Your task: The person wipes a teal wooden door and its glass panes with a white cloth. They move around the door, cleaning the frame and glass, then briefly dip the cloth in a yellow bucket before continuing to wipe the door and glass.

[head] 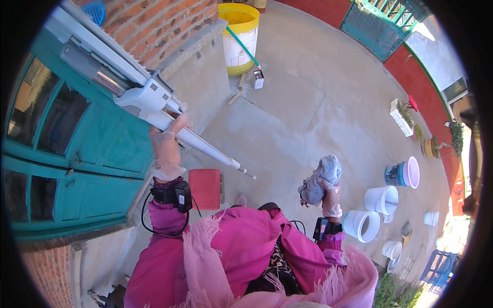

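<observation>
My left hand, in a clear plastic glove, grips the white pole of a mop-like cleaning tool. The tool's wide grey-white head points to the upper left, in front of a teal door, and its thin end slants down over the concrete. On the right, my right hand, also in a clear glove, holds a bunched grey cloth. Most of those fingers are hidden by the cloth. Both hands are held out in front of me, apart from each other.
A teal door and brick wall stand left. Ahead are a yellow-and-white barrel, a green stick and a small tin. White buckets stand right. A red block lies near my feet.
</observation>
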A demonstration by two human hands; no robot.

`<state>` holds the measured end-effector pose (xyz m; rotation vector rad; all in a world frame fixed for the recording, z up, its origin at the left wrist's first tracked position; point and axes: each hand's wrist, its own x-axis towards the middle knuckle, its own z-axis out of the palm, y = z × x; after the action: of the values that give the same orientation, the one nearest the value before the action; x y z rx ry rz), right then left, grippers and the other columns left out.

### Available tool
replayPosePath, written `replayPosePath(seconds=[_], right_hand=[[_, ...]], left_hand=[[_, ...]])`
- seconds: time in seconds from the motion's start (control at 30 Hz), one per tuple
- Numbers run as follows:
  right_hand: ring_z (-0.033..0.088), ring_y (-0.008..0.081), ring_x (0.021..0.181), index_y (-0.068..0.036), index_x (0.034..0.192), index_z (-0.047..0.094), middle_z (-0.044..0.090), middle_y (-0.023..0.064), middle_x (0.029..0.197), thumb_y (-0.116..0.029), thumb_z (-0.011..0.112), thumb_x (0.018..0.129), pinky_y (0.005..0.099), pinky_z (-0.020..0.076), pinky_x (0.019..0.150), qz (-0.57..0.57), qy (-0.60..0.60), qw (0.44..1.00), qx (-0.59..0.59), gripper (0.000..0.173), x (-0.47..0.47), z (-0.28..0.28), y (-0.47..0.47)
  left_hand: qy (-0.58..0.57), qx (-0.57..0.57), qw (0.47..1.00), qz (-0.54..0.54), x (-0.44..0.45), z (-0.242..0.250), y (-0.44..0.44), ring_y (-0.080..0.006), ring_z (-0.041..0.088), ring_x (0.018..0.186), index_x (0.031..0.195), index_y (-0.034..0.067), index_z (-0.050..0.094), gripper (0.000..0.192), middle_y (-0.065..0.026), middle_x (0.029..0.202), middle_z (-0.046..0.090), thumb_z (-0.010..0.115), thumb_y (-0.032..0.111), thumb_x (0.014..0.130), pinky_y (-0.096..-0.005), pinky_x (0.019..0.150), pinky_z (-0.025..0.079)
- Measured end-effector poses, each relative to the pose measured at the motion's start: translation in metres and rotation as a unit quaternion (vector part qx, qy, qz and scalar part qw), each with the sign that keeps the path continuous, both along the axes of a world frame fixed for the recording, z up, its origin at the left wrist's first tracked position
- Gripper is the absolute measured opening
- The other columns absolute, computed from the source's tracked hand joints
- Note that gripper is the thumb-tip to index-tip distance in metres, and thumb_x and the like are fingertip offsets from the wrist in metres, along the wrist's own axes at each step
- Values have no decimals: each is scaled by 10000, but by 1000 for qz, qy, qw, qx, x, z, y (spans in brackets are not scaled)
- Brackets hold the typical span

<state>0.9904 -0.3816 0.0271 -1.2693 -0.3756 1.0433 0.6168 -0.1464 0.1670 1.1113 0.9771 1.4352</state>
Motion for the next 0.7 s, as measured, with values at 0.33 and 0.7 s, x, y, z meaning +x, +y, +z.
replayPosePath(seconds=[0.33,0.7], right_hand=[[683,221,990,-26,1283,614,695,68,1127,-58,756,810,382,554,911,3,13,1000,-6,495,66,-22,87],[669,209,1017,-18,1289,625,692,56,1127,-66,751,819,363,531,929,28,26,999,-12,489,231,-53,258]], left_hand=[[-84,-76,993,-33,71,-61,99,-241,663,1075,1141,28,626,310,-78,1051,671,744,-37,862,-463,1127,463],[-110,77,989,-56,217,6,235,-212,671,1099,1131,47,654,320,-71,1076,697,733,-77,847,-524,1192,390]])
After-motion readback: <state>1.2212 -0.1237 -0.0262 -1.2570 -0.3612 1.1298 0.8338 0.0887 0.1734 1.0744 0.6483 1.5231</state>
